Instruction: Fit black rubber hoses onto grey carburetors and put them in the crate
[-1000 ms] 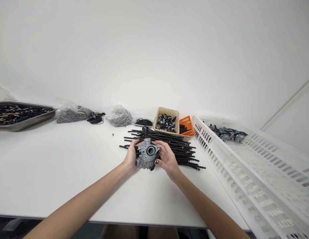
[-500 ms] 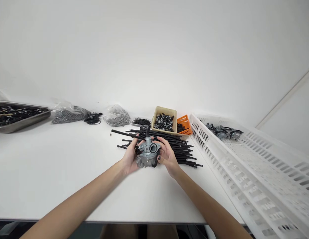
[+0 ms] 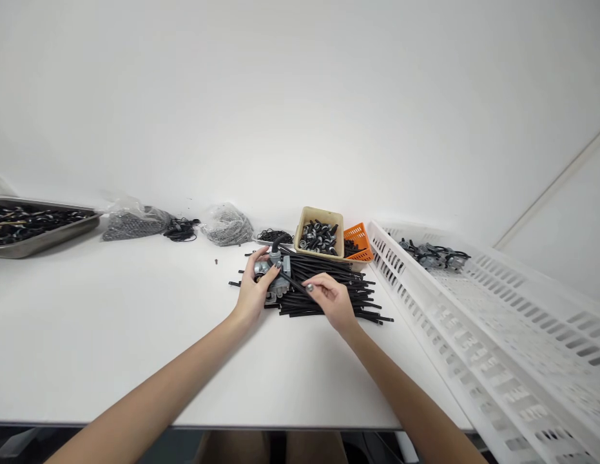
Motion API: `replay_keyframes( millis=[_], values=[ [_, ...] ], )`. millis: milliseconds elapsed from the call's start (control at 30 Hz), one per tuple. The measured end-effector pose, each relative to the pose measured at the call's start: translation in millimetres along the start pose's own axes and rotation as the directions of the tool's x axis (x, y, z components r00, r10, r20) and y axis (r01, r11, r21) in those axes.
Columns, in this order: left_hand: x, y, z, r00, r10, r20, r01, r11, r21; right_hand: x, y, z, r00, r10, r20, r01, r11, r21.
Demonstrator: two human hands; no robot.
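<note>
A grey metal carburetor (image 3: 277,289) with a black rubber elbow on its top is gripped in my left hand (image 3: 254,287), the thumb lying across its near side. From the carburetor a black rubber hose (image 3: 294,283) runs to the right. My right hand (image 3: 331,299) pinches the free end of that hose between thumb and fingertips. Behind and below both hands lies a pile of black hoses (image 3: 348,277) on the white table (image 3: 135,335). The far side of the carburetor is hidden by my left fingers.
A cream bin (image 3: 307,214) of black fittings and an orange basket (image 3: 361,233) stand behind the pile. At right, a long white crate (image 3: 454,322) holds several carburetors (image 3: 437,256). Plastic bags (image 3: 227,224) and a metal tray (image 3: 53,238) sit at left along the wall.
The carburetor has turned, so its round bore no longer faces me, and has shifted slightly left. My right hand has left its body and now pinches the hose.
</note>
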State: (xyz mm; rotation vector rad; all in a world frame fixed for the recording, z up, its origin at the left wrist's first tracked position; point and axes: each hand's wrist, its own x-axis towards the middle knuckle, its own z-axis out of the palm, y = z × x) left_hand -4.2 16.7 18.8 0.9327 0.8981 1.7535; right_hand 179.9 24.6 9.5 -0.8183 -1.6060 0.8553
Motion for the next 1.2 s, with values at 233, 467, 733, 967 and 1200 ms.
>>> replay_keyframes(
  millis=[233, 467, 733, 967, 1200],
  values=[
    [0, -6, -1.6, 0.997, 0.075, -0.019, -0.072, 0.991, 0.110, -3, -1, 3, 0.988, -0.081, 0.128, 0.096, 0.988, -0.122],
    [-1, -8, 1.2, 0.998, 0.057, 0.014, -0.058, 0.991, 0.117, -6, 10, 9, 0.986, -0.157, 0.061, 0.160, 0.987, -0.035],
    [-7, -4, 4.6, 0.991, -0.083, 0.101, 0.077, 0.995, 0.066, 0, 23, 12, 0.983, -0.179, 0.025, 0.180, 0.983, -0.028],
    [-6, -5, 5.7, 0.988, -0.110, 0.113, 0.104, 0.993, 0.058, 0, 18, 9, 0.995, -0.101, 0.009, 0.102, 0.987, -0.121],
    [2, -14, -1.3, 0.992, 0.021, 0.121, -0.051, 0.968, 0.247, 4, 23, 17, 0.986, 0.110, 0.124, -0.130, 0.977, 0.166]
  ],
)
